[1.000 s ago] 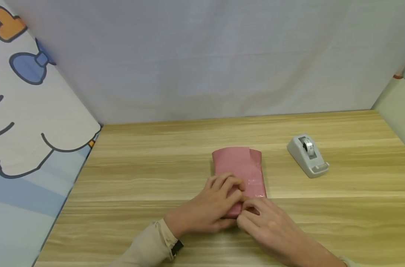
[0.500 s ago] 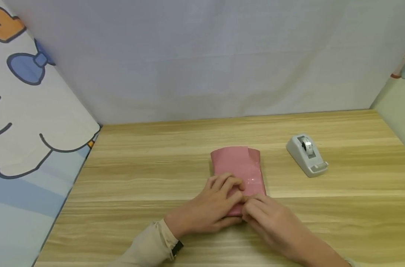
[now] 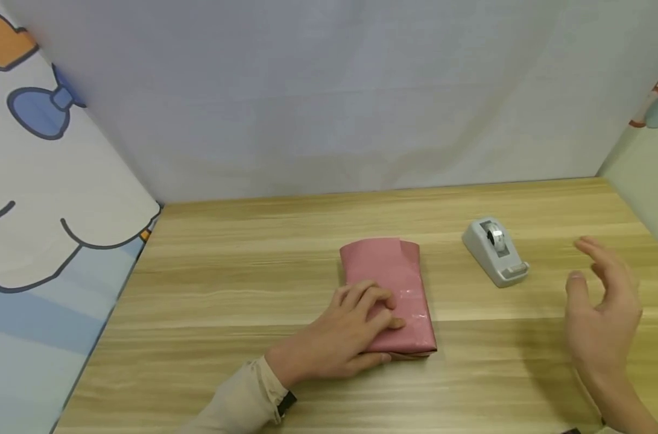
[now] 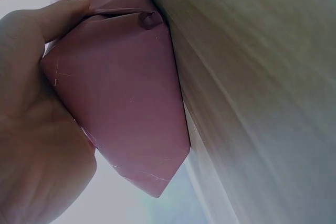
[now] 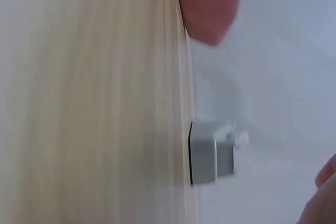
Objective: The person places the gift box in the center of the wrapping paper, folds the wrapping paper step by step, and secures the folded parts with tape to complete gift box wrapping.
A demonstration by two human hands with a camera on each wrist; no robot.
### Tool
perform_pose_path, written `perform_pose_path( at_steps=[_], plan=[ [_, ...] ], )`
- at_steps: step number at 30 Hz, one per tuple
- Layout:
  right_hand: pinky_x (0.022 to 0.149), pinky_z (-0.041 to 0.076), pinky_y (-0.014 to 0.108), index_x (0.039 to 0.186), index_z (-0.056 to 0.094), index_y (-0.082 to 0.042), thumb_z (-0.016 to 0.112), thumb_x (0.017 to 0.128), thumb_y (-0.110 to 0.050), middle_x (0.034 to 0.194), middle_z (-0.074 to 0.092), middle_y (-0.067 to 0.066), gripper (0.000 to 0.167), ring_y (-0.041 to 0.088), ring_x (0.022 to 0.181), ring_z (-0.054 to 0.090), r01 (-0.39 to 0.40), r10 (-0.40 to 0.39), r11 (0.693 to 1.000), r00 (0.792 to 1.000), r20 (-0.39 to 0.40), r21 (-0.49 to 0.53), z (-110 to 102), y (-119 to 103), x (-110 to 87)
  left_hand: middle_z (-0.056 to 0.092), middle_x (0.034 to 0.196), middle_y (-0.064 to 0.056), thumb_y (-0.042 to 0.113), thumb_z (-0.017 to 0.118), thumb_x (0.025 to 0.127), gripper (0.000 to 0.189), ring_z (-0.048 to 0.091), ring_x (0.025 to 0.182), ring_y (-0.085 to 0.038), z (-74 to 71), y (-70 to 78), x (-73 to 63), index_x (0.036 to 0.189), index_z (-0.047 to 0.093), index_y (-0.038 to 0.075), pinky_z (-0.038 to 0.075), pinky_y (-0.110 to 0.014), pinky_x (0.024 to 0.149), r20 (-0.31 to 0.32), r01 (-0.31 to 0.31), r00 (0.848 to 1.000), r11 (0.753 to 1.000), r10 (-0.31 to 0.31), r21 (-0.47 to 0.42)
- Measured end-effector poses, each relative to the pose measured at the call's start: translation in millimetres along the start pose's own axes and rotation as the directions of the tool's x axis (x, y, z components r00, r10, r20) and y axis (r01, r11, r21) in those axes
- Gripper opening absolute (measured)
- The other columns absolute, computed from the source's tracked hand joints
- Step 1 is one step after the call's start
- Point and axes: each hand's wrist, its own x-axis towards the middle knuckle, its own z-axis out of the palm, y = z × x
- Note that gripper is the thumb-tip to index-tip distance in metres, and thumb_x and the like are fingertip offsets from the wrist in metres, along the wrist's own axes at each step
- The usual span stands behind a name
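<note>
A parcel wrapped in pink paper (image 3: pixel 385 265) lies on the wooden table, shiny strips of clear tape along its right side. Its far end flares out. My left hand (image 3: pixel 342 337) holds the near part, bent fingers on top and thumb at the near end. In the left wrist view that thumb touches the folded paper at the parcel's end (image 4: pixel 115 87). My right hand (image 3: pixel 602 319) is raised over the table's right side, fingers and thumb spread and holding nothing. Nearest to it is a grey tape dispenser (image 3: pixel 488 253) with a roll of clear tape.
The wooden table (image 3: pixel 225 265) ends at a pale cloth backdrop (image 3: pixel 329 120). A panel with cartoon prints (image 3: pixel 79 193) stands on the left, and another pale panel (image 3: pixel 649 175) on the right. The dispenser (image 5: pixel 207 153) appears sideways in the right wrist view.
My right hand has left the parcel's near right corner and moved far right, past the tape dispenser, with its fingers opening. The near right corner is now visible. My left hand has stayed put.
</note>
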Motion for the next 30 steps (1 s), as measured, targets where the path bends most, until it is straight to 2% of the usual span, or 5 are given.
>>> perform_pose_path(
  at_steps=[6,15,22,26,30],
  plan=[
    [0.133,0.013,0.046,0.166,0.027,-0.018,0.041,0.107,-0.016,0.175,0.018,0.004,0.060,0.025,0.163,0.013,-0.218,0.260,0.951,0.948,0.183,-0.218,-22,21,19.3,0.039,0.149,-0.002,0.052,0.061,0.101,0.043,0.029,0.146,-0.025,1.9,-1.2,-1.9,0.138,0.056,0.029,0.030,-0.050,0.119,-0.025,-0.001,1.000,1.000,0.001,0.007],
    [0.112,0.025,0.080,0.167,0.003,-0.006,0.032,0.113,-0.039,0.164,0.016,0.042,0.070,0.070,0.142,0.025,-0.219,0.378,0.917,0.745,0.550,-0.333,-25,46,27.9,0.040,0.149,-0.003,0.052,0.062,0.101,0.044,0.029,0.147,-0.026,1.0,-1.1,-1.5,0.138,0.056,0.028,0.029,-0.053,0.121,-0.016,0.003,1.000,1.000,-0.003,0.003],
    [0.114,0.036,0.068,0.160,0.034,0.001,0.037,0.113,-0.037,0.156,0.041,0.037,0.060,0.062,0.136,0.043,-0.099,0.310,0.928,0.738,0.599,-0.358,-19,53,30.1,0.040,0.149,-0.003,0.052,0.063,0.100,0.044,0.029,0.147,-0.026,0.6,-1.4,-1.2,0.138,0.056,0.029,0.028,-0.053,0.121,-0.014,0.004,1.000,1.000,-0.004,0.002],
    [0.099,0.043,0.015,0.155,0.044,0.000,0.042,0.113,-0.033,0.151,0.050,0.034,0.054,0.002,0.117,0.061,-0.053,0.259,0.940,0.752,0.606,-0.336,-18,55,31.2,0.040,0.149,-0.003,0.052,0.063,0.100,0.045,0.029,0.147,-0.026,0.1,-1.1,-1.1,0.138,0.056,0.029,0.028,-0.053,0.121,-0.011,0.007,1.000,1.000,-0.007,0.001],
    [0.079,0.036,0.010,0.151,0.049,0.000,0.046,0.112,-0.032,0.147,0.054,0.034,0.051,-0.021,0.104,0.045,-0.034,0.237,0.945,0.756,0.609,-0.326,-17,54,32.1,0.040,0.149,-0.003,0.052,0.063,0.100,0.045,0.029,0.147,-0.026,-0.1,-1.0,-1.1,0.138,0.056,0.029,0.028,-0.053,0.122,-0.010,0.008,1.000,1.000,-0.008,0.002]
  ],
)
